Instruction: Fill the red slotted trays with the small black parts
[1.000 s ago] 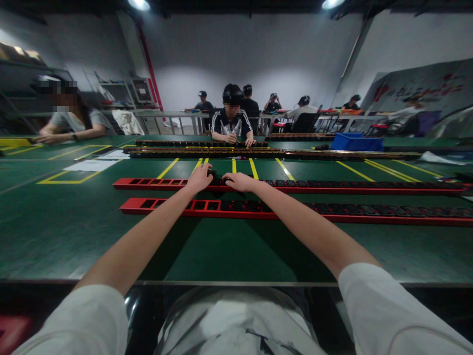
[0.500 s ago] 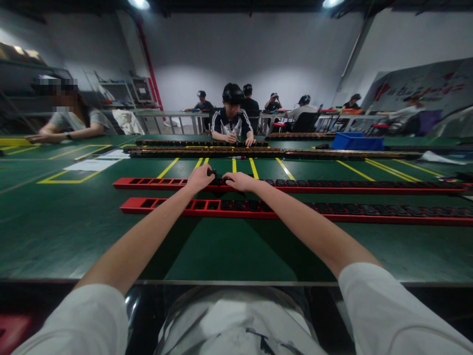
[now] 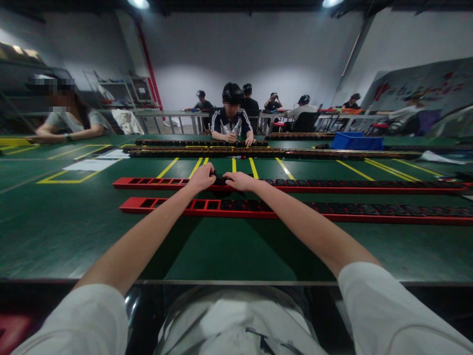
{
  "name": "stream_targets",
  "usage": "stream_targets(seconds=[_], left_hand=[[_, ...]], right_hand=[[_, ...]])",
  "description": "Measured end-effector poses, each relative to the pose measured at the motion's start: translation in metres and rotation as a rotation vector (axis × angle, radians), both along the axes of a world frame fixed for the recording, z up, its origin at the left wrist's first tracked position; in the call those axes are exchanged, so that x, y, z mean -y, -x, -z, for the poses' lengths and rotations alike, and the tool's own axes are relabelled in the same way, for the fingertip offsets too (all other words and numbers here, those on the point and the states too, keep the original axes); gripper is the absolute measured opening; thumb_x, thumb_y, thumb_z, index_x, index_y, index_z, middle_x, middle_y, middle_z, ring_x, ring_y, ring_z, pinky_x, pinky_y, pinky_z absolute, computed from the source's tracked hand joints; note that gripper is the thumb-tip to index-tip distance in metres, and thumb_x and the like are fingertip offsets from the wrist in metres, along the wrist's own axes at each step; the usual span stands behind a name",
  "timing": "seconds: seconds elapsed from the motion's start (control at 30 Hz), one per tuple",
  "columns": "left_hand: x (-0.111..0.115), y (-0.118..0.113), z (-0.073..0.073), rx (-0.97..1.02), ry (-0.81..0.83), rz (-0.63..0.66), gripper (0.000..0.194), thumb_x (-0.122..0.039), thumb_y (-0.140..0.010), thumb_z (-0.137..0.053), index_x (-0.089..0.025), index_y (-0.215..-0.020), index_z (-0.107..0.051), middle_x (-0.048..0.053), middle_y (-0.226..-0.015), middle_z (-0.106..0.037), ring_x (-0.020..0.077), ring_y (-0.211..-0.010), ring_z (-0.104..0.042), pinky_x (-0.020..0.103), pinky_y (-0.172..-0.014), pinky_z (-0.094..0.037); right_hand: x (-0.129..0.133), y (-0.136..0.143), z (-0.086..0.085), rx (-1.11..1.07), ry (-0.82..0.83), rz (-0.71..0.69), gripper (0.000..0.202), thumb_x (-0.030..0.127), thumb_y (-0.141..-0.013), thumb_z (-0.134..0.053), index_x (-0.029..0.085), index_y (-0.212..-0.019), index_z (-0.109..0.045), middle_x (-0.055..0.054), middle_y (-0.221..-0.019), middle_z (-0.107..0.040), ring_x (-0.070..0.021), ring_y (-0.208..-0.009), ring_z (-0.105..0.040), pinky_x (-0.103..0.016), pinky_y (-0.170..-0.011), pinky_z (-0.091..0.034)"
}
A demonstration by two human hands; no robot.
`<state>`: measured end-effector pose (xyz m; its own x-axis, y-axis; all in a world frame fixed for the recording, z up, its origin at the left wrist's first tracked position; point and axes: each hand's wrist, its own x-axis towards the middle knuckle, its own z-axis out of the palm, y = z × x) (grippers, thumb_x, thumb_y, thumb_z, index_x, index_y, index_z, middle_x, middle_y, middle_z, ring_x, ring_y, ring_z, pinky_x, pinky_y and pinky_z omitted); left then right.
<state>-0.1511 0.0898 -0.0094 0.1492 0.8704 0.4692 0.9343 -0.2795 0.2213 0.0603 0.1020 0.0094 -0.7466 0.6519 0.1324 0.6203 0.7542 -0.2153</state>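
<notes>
Over the far red rail (image 3: 155,186), a long strip with square openings, my left hand (image 3: 202,177) pinches a small black part (image 3: 213,173). My right hand (image 3: 241,181) is just to its right, fingers bent down onto the same rail; what lies under the fingertips is hard to make out. Black square pieces (image 3: 291,182) fill that rail to the right, while its left openings hold none. Nearer to me lies a second red rail (image 3: 162,211), crossed by my forearms, with similar black pieces (image 3: 354,209) along its right part.
Long dark strips (image 3: 207,152) lie across the green table (image 3: 236,251) beyond the rails. A blue bin (image 3: 356,141) stands at the back right, white papers (image 3: 92,164) at the left. One co-worker (image 3: 232,121) sits opposite, another (image 3: 76,123) at the left.
My left hand has shifted slightly to the right, nearer my right hand, and the black part in it has turned a little. My right hand stays almost in place.
</notes>
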Motion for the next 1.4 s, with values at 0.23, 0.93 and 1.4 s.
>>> stream_targets(seconds=[0.23, 0.93, 1.4], left_hand=[[0.000, -0.001, 0.001, 0.044, 0.025, -0.028, 0.017, -0.029, -0.092, -0.052, -0.020, -0.105, -0.057, 0.010, -0.108, -0.066, 0.0253, -0.102, -0.063, 0.036, -0.089, -0.048], [0.011, 0.001, -0.008, -0.032, 0.039, -0.322, 0.021, -0.016, -0.090, -0.048, -0.016, -0.105, -0.062, 0.016, -0.112, -0.067, 0.0301, -0.113, -0.062, 0.039, -0.094, -0.050], [0.016, 0.006, -0.014, -0.117, 0.236, -0.421, 0.036, -0.030, -0.089, -0.048, -0.010, -0.110, -0.069, 0.024, -0.115, -0.070, 0.0371, -0.108, -0.067, 0.044, -0.086, -0.054]], right_hand=[[0.000, -0.001, 0.000, -0.010, -0.003, -0.015, 0.034, 0.028, -0.099, -0.050, 0.019, -0.130, -0.060, -0.012, -0.125, -0.070, -0.0243, -0.109, -0.067, -0.033, -0.093, -0.049], [-0.001, 0.000, 0.000, 0.001, 0.013, 0.003, 0.037, 0.029, -0.100, -0.047, 0.019, -0.133, -0.059, -0.011, -0.128, -0.068, -0.0247, -0.113, -0.066, -0.033, -0.096, -0.048], [-0.001, 0.000, 0.000, -0.010, 0.012, -0.012, 0.036, 0.028, -0.100, -0.047, 0.018, -0.132, -0.059, -0.012, -0.130, -0.067, -0.0256, -0.114, -0.065, -0.035, -0.097, -0.048]])
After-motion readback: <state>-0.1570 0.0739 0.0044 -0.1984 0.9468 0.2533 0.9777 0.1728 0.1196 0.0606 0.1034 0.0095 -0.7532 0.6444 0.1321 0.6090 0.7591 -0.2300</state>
